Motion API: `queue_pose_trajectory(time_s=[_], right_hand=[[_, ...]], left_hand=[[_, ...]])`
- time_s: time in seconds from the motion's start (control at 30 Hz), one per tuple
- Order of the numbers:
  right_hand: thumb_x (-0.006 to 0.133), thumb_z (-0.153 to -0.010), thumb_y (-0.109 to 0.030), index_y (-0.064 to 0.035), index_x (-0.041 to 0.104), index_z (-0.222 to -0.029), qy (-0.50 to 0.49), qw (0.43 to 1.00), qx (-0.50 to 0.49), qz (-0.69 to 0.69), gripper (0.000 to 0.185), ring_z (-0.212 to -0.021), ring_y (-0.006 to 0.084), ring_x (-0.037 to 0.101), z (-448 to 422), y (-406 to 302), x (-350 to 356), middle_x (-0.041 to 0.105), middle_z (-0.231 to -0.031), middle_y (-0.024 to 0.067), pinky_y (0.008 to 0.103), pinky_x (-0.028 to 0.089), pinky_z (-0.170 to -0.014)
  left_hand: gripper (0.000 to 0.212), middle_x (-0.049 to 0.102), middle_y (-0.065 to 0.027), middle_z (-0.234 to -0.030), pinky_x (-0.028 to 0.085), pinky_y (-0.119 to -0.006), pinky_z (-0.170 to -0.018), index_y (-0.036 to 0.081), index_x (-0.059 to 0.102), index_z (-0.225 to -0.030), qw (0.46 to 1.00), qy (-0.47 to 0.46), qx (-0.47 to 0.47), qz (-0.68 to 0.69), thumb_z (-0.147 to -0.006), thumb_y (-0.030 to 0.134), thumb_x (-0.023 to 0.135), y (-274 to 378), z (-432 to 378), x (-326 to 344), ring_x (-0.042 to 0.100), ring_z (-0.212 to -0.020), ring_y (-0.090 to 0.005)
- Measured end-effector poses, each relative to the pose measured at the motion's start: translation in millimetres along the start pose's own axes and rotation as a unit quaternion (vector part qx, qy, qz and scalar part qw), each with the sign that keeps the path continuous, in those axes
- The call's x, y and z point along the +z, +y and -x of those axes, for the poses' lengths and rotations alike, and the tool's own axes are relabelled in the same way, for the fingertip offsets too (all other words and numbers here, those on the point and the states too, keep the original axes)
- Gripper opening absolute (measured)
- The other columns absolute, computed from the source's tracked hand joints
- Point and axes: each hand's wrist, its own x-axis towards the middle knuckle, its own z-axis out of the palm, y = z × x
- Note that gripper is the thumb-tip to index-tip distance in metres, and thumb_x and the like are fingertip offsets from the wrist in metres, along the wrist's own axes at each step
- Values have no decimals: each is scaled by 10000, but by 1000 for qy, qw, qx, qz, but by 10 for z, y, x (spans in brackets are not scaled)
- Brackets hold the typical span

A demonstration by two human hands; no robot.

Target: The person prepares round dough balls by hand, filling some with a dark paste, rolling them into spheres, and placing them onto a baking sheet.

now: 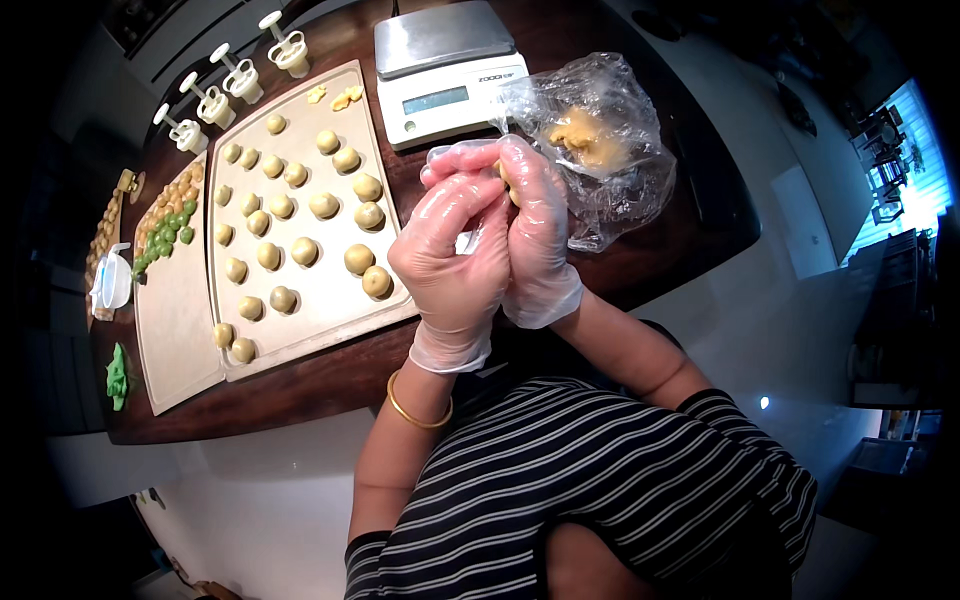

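Note:
My left hand and my right hand, both in clear plastic gloves, are cupped together above the table edge. Between them sits a small piece of yellow dough, mostly hidden by the fingers. Beyond my right hand lies a clear plastic bag with a lump of yellow dough in it. Left of my hands is a pale board bearing many tan dough balls in loose rows. Two small bits of dough lie at its far corner.
A digital scale stands behind my hands. Several plunger moulds line the far left edge. A second board holds orange and green balls. Beside it are a white container and a crumpled green item.

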Motion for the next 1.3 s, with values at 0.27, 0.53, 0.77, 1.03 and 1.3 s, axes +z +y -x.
queue_pose_trajectory(time_s=[0.27, 0.53, 0.77, 1.03, 1.3], right_hand=[[335, -982, -325, 66, 582, -1083, -115, 991, -27, 69, 473, -956, 241, 624, -73, -50, -124, 639, -1034, 204, 362, 484, -910], [600, -886, -64, 37, 655, -760, -104, 924, -229, 289, 171, -605, 75, 558, -247, -256, -286, 630, -679, 28, 232, 448, -549], [633, -918, -191, 12, 664, -758, -12, 992, -26, 122, 260, -578, 33, 503, -147, -52, -225, 600, -661, 8, 178, 399, -506], [592, -946, -255, 29, 661, -864, -142, 959, -127, 209, 304, -583, 69, 546, -160, -227, -314, 611, -676, 24, 206, 432, -517], [621, -888, -144, 19, 650, -845, -141, 783, -433, 424, 171, -595, 260, 653, -253, -193, -369, 659, -718, 143, 326, 509, -539]], left_hand=[[140, 672, -88, -886, 517, -253, -713, -34, 676, -902, 993, 3, -86, 80, -771, -70, 710, 59, -57, -92, 635, -771, -147], [146, 679, -84, -940, 511, -228, -730, -34, 688, -967, 958, -29, -219, 180, -822, -44, 682, 224, -149, -120, 631, -811, -122], [175, 693, -72, -894, 475, -239, -661, -1, 698, -951, 994, -62, -19, -89, -779, -35, 699, 48, -118, -168, 600, -750, -116], [137, 667, -44, -917, 493, -221, -764, -38, 674, -970, 940, -55, -263, 211, -844, 13, 692, 200, -156, -244, 610, -832, -89], [129, 658, -21, -871, 475, -195, -715, -38, 675, -957, 941, -27, -266, 209, -850, 31, 693, 145, -45, -157, 583, -774, -59]])
